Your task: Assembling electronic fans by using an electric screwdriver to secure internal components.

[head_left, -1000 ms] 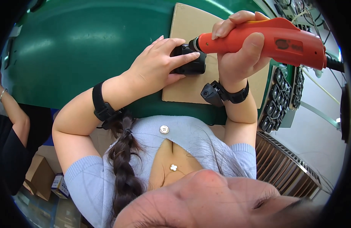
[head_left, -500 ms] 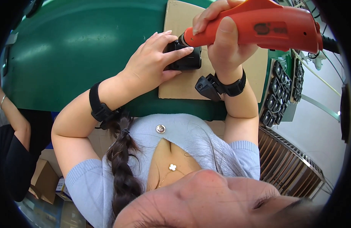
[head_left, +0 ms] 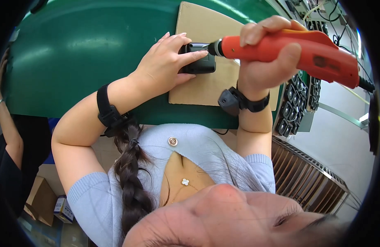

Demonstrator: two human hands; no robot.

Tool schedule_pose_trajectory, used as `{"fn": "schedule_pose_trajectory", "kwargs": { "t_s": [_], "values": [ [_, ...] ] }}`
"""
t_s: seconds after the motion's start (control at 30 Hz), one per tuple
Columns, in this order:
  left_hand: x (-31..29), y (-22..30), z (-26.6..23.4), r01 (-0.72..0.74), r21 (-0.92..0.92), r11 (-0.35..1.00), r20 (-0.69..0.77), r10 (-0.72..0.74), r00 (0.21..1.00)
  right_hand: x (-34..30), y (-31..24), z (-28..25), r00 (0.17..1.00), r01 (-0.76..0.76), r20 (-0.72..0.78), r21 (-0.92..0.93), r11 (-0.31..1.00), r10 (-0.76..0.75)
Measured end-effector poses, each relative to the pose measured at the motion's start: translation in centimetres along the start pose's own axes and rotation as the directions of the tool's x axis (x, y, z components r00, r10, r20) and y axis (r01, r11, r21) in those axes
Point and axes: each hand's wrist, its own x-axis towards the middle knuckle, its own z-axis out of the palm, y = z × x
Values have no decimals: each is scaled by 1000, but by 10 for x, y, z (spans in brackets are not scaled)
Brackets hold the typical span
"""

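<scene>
A black plastic housing (head_left: 203,66) lies on a sheet of brown cardboard (head_left: 227,84). My left hand (head_left: 169,59) is wrapped over its left side, the fingers beyond it and the thumb on the near side, pressing it down. A red electric screwdriver (head_left: 289,51) is gripped in my right hand (head_left: 268,61). Its dark nose and thin bit point left, over the right part of the housing beside my left index finger. Whether the bit touches the housing I cannot tell. The finger hides part of the housing's top.
Green matting covers the table (head_left: 95,61). At the right stand trays of black round-faced parts (head_left: 293,103), above a slatted rack (head_left: 309,173). The screwdriver's cable (head_left: 366,84) runs off right. Another person's arm (head_left: 11,136) rests at the left edge; a cardboard box (head_left: 41,201) is below.
My right hand has drawn the screwdriver back to the right and slightly down, off the spot beside my left fingers. My left hand keeps its hold on the housing.
</scene>
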Motion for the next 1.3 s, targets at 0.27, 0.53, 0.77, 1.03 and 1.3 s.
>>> {"fn": "schedule_pose_trajectory", "kwargs": {
  "t_s": [0.27,0.53,0.77,1.03,1.3],
  "values": [
    [-1,-3,2,11,-7,1000,-6,-11,1000,-23,-4,5,993,-76,84,-48,996,80],
    [0,0,0,27,-6,1000,-6,-27,1000,-27,-3,15,986,-80,136,-88,993,91],
    [-1,1,-2,31,-9,999,-13,-31,999,-28,-3,16,985,-91,140,-95,991,104],
    [0,2,-1,32,-5,999,-10,-32,999,-27,-3,13,983,-90,150,-109,990,106],
    [-2,1,2,22,24,999,-26,-21,999,-32,-1,17,976,-95,189,-92,991,111]
  ]
}}
